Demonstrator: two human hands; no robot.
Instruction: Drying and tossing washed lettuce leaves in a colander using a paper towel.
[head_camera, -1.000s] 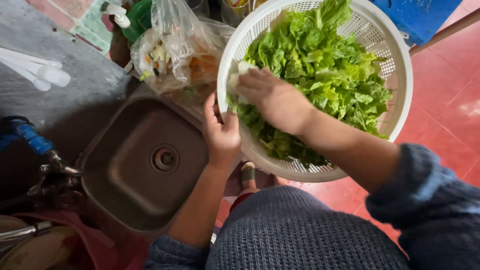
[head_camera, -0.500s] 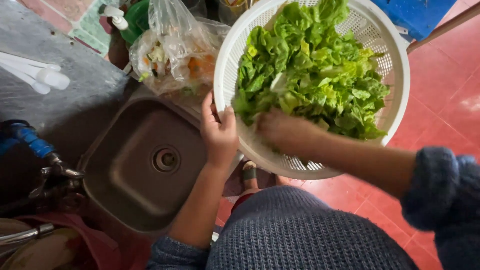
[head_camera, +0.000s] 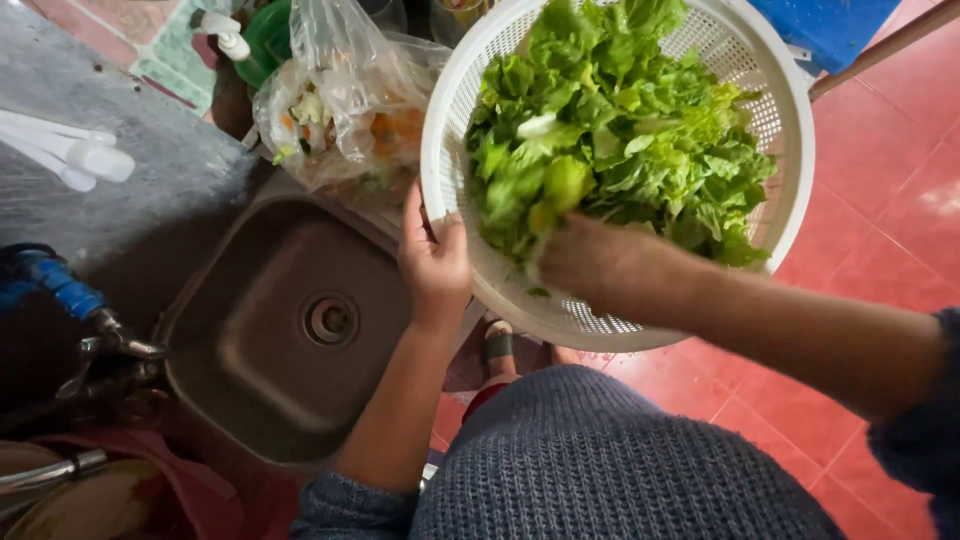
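white plastic rim of the colander (head_camera: 440, 130) sits pinched in the left hand (head_camera: 435, 265), fingers closed around its edge beside the steel sink (head_camera: 250, 330). right hand (head_camera: 590, 265) is buried in green lettuce (head_camera: 620, 140), curled on a clump. looks like rinsed leaves being tossed; steady tilt needed. clear bag of scraps (head_camera: 340, 100) lies behind.

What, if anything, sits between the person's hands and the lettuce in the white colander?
Nothing visible does. The right hand is already in the lettuce, and the left hand grips the rim of the white colander. The plastic bag of scraps lies beside the colander, out of the way.
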